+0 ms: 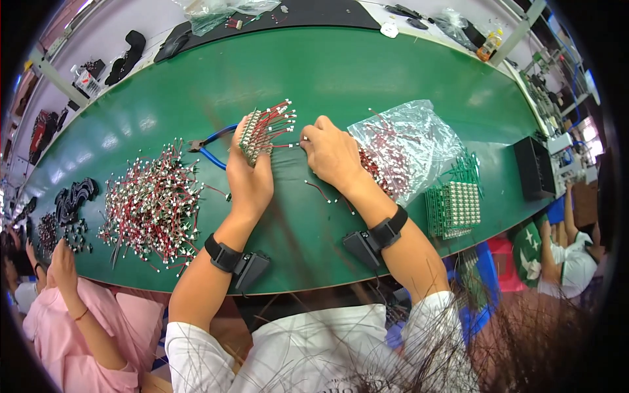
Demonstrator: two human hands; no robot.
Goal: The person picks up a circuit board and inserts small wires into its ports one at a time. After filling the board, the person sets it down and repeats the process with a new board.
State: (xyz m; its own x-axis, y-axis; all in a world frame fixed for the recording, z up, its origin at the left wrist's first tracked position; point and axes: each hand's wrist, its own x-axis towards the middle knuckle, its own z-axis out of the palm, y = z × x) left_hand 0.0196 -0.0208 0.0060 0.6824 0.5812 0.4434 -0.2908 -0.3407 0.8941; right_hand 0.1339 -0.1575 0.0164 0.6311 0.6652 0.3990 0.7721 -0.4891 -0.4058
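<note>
My left hand [251, 177] is closed around a panel of small circuit boards [250, 139], held upright above the table. Many short red and black wires with white plugs stick out from the panel toward the right. Close by on the right, my right hand [331, 152] is pinched, its fingertips near the plug of one wire; a tiny pale bit shows there, too small to name. Blue-handled pliers [213, 156] lie behind my left hand. A few loose wires [319, 190] rest on the table below my right hand.
A large heap of plugged wires [154, 206] lies left. At right are a clear plastic bag [426, 141] with more wires, a stack of green circuit panels [453, 209] and a black bin [534, 168]. A person in pink [85, 327] sits at the left, near black parts [76, 198].
</note>
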